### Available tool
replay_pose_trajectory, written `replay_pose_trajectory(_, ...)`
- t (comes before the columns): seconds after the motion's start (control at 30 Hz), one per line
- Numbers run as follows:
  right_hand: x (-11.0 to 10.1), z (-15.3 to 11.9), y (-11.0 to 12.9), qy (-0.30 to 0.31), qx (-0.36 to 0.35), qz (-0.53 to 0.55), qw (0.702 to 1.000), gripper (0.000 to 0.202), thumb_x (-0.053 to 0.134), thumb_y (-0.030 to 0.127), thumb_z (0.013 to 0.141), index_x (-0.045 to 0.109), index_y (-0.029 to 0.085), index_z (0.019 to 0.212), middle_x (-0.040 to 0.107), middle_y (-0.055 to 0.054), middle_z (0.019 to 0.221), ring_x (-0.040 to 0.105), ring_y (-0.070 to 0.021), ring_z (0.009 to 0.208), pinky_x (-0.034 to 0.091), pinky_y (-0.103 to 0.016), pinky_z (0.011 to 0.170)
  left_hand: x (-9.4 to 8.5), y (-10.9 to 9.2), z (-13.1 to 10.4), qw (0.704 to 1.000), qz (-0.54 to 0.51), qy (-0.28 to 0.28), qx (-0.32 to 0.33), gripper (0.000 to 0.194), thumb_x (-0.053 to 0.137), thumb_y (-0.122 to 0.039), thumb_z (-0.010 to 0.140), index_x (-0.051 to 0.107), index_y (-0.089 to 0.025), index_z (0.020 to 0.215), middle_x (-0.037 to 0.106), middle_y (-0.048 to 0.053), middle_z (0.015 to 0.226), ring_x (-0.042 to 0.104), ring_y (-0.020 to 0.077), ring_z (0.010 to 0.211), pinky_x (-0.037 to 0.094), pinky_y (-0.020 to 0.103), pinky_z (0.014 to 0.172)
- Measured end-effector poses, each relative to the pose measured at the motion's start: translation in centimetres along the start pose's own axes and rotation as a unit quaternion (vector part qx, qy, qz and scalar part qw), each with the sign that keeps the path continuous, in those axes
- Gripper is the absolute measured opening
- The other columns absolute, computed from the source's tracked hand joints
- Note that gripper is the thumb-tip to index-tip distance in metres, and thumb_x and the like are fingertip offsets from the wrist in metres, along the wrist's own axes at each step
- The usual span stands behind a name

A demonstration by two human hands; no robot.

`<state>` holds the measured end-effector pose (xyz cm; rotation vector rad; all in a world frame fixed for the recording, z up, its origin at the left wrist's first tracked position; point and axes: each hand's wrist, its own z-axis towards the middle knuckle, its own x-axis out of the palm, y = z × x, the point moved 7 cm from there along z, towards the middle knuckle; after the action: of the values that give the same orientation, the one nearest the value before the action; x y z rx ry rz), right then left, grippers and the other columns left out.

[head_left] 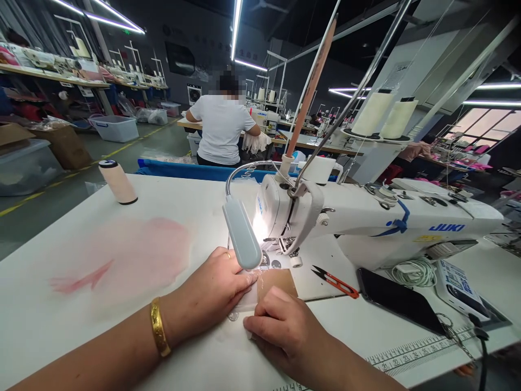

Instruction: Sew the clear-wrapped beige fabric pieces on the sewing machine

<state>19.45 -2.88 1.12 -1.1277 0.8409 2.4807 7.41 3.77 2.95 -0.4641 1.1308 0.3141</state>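
On the white table (pixel 171 195), under and around the hands, the largest risk comes, in my judgement, from the sewing machine (pixel 366 203), whose head stands just beyond the fingers: if it runs while the left hand (pixel 211 290) lies so near the stitching place, a fingertip could be caught. The black phone (pixel 401 298), to the right of the right hand (pixel 287 326), and the orange-handled snips (pixel 336 282), beyond that hand and nearer to the needle side, could be pushed by a careless sweep of the right arm. The brown piece (pixel 279 279) lies just ahead of the right hand, and the pale sheer material (pixel 249 298) lies between and under both hands; being thin, it may slip or pucker if the two hands pull unequally. As for what is hidden, the grey lamp (pixel 242 233) covers part of the left fingers, which seem extended and pressing down, but whether they also pinch I cannot tell. The right fingers are curled, the knuckles over the near part of the brown piece; their grip is hidden too. Which layer is on top is unclear, the sheer edges melt into the white surface, and the needle I cannot pick out.
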Motion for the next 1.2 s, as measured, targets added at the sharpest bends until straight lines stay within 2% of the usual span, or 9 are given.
replay_pose_trajectory(0.27,-0.29,-0.41,-0.02,0.027,-0.012,0.005,1.0,0.02,0.056,0.009,0.101,0.072,0.02,0.105,0.067,-0.003,0.084,0.05,-0.0173,0.073,0.039,-0.029,0.062,0.05,-0.56,-0.04,0.999,0.045,0.024,-0.02,0.029,0.048,-0.014,0.101,0.067,-0.018,0.08,0.066,0.006,0.09,0.059,0.0221,0.081,0.042,0.034,0.067)
replay_pose_trajectory(0.47,-0.65,-0.51,-0.2,0.027,-0.002,0.025,0.999,0.017,0.058,0.012,0.104,0.073,0.019,0.107,0.068,-0.004,0.086,0.052,-0.0172,0.076,0.042,-0.028,0.064,-0.62,-0.16,-0.24,0.999,-0.042,-0.005,-0.014,0.034,0.039,-0.016,0.107,0.066,-0.02,0.087,0.068,0.004,0.089,0.06,0.0199,0.081,0.044,0.034,0.072)
replay_pose_trajectory(0.63,-0.95,-0.53,-0.46,0.003,0.001,0.03,1.0,0.017,0.062,0.009,0.102,0.073,0.019,0.11,0.069,-0.004,0.089,0.054,-0.0171,0.079,0.045,-0.028,0.068,-0.72,0.21,-0.4,0.999,-0.037,-0.025,-0.001,0.036,0.04,-0.013,0.107,0.064,-0.018,0.08,0.069,0.003,0.087,0.058,0.0183,0.077,0.042,0.033,0.071)
replay_pose_trajectory(0.93,-0.74,-0.54,-0.71,0.008,0.006,0.034,0.999,0.013,0.064,0.012,0.103,0.074,0.019,0.108,0.07,-0.004,0.088,0.054,-0.0175,0.079,0.045,-0.029,0.068,-0.78,-0.47,-0.09,0.999,-0.007,-0.042,0.026,0.035,0.042,-0.011,0.106,0.075,-0.018,0.096,0.075,0.004,0.096,0.064,0.0198,0.078,0.043,0.036,0.075)
replay_pose_trajectory(1.2,-0.72,-0.45,-0.57,0.019,0.003,0.039,0.999,0.012,0.064,0.014,0.104,0.074,0.019,0.106,0.069,-0.004,0.087,0.052,-0.0178,0.078,0.043,-0.029,0.067,-0.17,-0.33,-0.09,1.0,0.023,0.002,0.015,0.022,0.053,-0.012,0.103,0.073,-0.019,0.098,0.073,0.004,0.098,0.064,0.0222,0.084,0.044,0.037,0.079)
